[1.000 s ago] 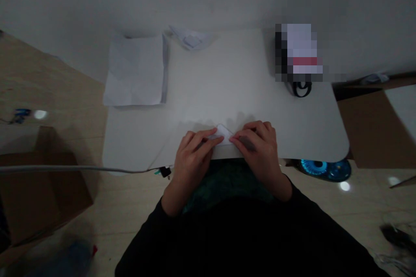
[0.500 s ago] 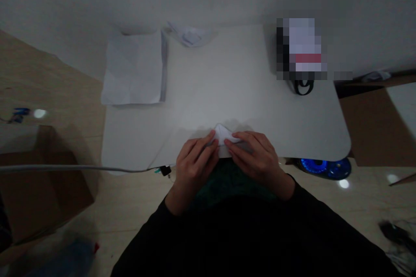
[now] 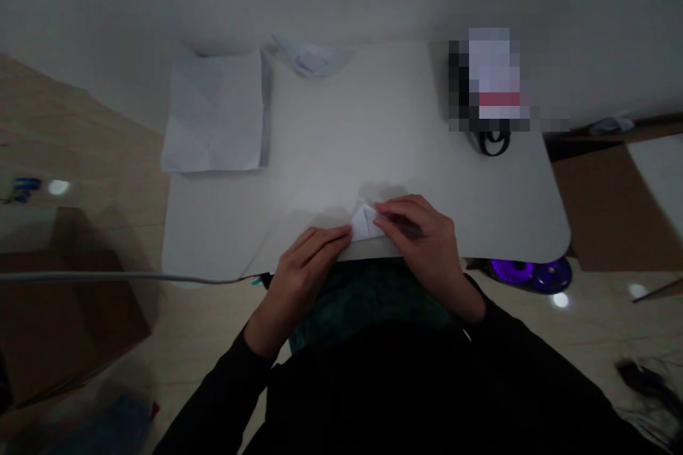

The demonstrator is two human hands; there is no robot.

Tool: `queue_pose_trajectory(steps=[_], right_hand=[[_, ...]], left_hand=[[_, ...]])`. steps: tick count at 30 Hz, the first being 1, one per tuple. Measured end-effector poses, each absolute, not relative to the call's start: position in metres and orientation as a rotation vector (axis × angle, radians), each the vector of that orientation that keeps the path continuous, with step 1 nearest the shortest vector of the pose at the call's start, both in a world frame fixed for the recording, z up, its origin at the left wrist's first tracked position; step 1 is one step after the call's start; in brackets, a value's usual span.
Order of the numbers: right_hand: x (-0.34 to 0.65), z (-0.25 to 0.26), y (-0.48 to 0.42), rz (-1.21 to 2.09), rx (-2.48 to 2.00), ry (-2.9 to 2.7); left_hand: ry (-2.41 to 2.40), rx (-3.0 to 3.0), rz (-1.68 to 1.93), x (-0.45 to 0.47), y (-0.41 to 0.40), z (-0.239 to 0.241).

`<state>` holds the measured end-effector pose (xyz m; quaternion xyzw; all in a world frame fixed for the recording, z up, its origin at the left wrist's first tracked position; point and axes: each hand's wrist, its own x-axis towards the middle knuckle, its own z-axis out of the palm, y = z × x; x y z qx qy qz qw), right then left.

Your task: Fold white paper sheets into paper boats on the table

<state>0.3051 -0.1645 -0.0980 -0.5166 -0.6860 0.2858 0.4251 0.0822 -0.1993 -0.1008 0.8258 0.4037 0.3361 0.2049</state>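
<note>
Left hand (image 3: 302, 264), right hand (image 3: 424, 240): 2 hands on 1 folded paper (image 3: 365, 225)

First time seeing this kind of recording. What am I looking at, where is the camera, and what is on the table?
No machine here: a person works with bare hands, filmed by one camera on their head, looking down. The left hand and right hand meet at a small folded paper near the front edge of a white table; fingers rest on it, though a pinch cannot be told. Farther back lie a stack of paper sheets, a smaller paper piece and a pixelated object.
</note>
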Motion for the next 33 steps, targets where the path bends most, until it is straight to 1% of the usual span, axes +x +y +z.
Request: queue_pose_trajectory(steps=[4,9,21,27,33], right_hand=[[0.296,-0.096,-0.156,0.765,-1.35,-1.662],[0.291,-0.1,-0.153,0.631,-1.437,-1.768],[0.291,-0.11,-0.154,0.474,-1.436,-1.832],[0.289,-0.11,-0.156,0.439,-1.457,-1.857],[0.289,-0.106,-0.156,0.475,-1.486,-1.874]], left_hand=[[1.122,2.284,0.96,0.083,-0.197,-0.101],[1.07,2.304,0.915,0.079,-0.197,-0.1],[0.957,2.456,0.879,0.075,-0.193,-0.101],[1.032,2.606,0.856,0.081,-0.193,-0.102],[1.102,2.686,0.824,0.089,-0.195,-0.103]])
